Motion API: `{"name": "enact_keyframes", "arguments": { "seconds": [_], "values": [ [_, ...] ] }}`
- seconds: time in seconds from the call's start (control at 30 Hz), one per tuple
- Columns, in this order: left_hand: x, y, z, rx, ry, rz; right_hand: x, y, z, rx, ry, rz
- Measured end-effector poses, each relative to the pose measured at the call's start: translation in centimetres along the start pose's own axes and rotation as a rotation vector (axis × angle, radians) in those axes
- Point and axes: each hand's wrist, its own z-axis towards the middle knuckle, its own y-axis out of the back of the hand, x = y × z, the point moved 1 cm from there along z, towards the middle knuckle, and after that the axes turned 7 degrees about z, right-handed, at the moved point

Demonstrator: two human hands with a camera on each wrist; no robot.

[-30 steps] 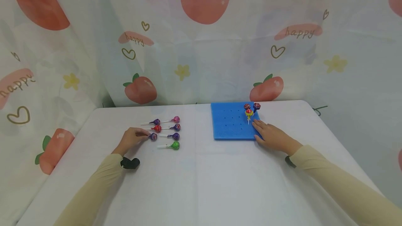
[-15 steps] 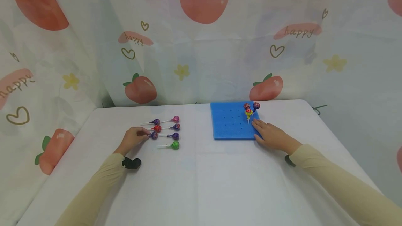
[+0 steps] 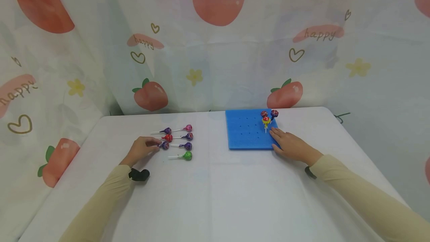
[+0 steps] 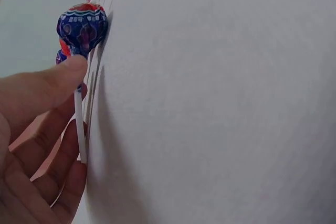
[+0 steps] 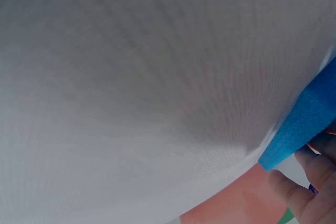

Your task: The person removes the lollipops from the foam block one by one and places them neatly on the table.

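My left hand [image 3: 141, 150] pinches a blue-and-purple wrapped lollipop [image 4: 82, 29] just below its candy head, with the white stick [image 4: 80, 124] running down past the fingers. In the head view that lollipop lies at the left end of the lollipop group. My right hand [image 3: 290, 145] rests with extended fingers on the right edge of a blue foam board [image 3: 243, 141] dotted with small holes. Three lollipops stand in the board's far right part: a yellow one [image 3: 266, 120], a red-and-dark one [image 3: 264, 114] and a purple one [image 3: 274, 113].
Around the left hand lie several more lollipops, among them a green one [image 3: 187, 155], a red one [image 3: 168, 137], a pink one [image 3: 188, 127] and purple ones. They are on a white-covered table [image 3: 211, 197]. A fruit-printed curtain [image 3: 215, 66] hangs behind it.
The left fingers have barely shifted at the lollipop's stick, and its head lies very slightly farther right. My right hand stays on the board's edge.
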Motion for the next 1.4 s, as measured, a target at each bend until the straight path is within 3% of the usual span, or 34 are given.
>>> {"name": "enact_keyframes", "arguments": {
  "seconds": [0.37, 0.7, 1.0, 1.4],
  "values": [
    [0.6, 1.7, -0.3, 0.039, -0.074, -0.057, -0.1, -0.1, 0.0, -0.015, 0.015, -0.016],
    [-0.7, 2.9, -0.3, 0.054, -0.131, -0.156, 0.0, -0.1, -0.1, -0.002, -0.002, -0.018],
    [-3.4, 2.2, 0.5, 0.029, -0.179, -0.232, -0.4, -0.4, 0.0, -0.010, 0.004, -0.015],
    [-8.6, 0.1, 2.0, 0.029, -0.240, -0.320, -0.5, -0.5, 0.2, -0.008, 0.002, -0.015]
  ]
}}
